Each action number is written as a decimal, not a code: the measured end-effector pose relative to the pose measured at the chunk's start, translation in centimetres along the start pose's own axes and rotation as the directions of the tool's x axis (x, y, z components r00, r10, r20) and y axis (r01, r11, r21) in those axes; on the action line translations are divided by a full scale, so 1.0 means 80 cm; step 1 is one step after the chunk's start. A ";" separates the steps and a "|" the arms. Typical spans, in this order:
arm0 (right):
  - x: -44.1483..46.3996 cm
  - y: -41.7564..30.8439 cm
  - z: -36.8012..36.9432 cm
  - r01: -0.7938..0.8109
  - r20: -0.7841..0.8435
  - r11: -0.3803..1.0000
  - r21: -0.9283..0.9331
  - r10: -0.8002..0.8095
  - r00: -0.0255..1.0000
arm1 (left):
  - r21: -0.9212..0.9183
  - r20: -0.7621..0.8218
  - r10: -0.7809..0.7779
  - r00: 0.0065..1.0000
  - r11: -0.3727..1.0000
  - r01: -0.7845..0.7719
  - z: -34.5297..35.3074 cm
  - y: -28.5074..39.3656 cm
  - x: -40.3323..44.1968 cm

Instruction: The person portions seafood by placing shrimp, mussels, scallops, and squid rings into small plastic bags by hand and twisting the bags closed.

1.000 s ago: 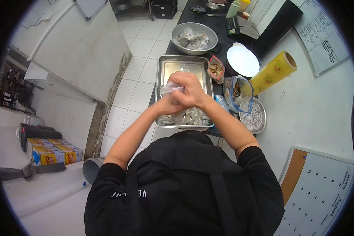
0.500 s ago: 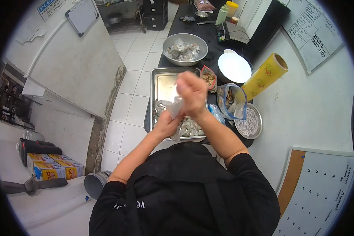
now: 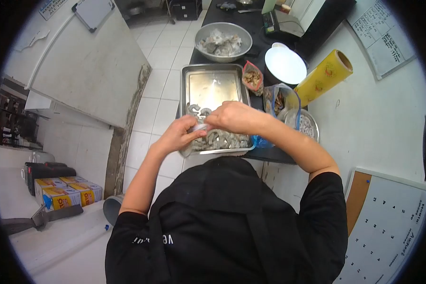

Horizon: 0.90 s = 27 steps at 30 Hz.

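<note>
My left hand (image 3: 179,134) is closed round a thin, translucent plastic bag (image 3: 199,127) above the near part of a metal tray (image 3: 183,87). My right hand (image 3: 233,117) meets it from the right, its fingers pinched at the bag's edge, though the fingertips are partly hidden. What the bag holds is mostly covered by my left hand. Grey raw shrimp (image 3: 222,140) are heaped in the tray's near half, below both hands. A few curled shrimp lie just beyond my fingers.
Past the tray stands a metal bowl (image 3: 199,53) of bagged grey pieces. To the right are a red-edged pouch (image 3: 253,79), a blue-edged zip bag (image 3: 293,102), a bowl of pale pieces (image 3: 308,127), a white round lid (image 3: 285,65) and a yellow film roll (image 3: 324,75).
My right hand has come down from its raised fist, its elbow swinging outward to the right. My left hand has shifted left with the bag. The view has tilted slightly.
</note>
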State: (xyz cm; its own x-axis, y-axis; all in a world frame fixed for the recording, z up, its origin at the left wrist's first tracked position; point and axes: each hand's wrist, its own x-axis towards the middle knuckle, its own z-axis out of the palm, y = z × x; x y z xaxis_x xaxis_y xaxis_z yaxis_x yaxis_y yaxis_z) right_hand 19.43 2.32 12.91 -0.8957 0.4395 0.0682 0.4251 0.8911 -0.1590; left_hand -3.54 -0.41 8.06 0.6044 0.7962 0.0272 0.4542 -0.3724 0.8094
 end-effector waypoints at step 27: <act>-0.037 0.050 0.120 -0.031 -0.064 0.330 0.944 0.273 0.960 | -0.345 -0.233 -0.075 0.970 0.939 -0.011 0.056 -0.015 0.014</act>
State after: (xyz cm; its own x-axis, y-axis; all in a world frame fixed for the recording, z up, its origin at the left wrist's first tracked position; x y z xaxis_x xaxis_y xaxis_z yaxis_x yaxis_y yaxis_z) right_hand 22.54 3.50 2.59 -0.7353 0.6724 0.0849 0.0446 0.1731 -0.9839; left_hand -0.43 -1.21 4.50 0.3992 0.9111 0.1028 0.1942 -0.1936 0.9617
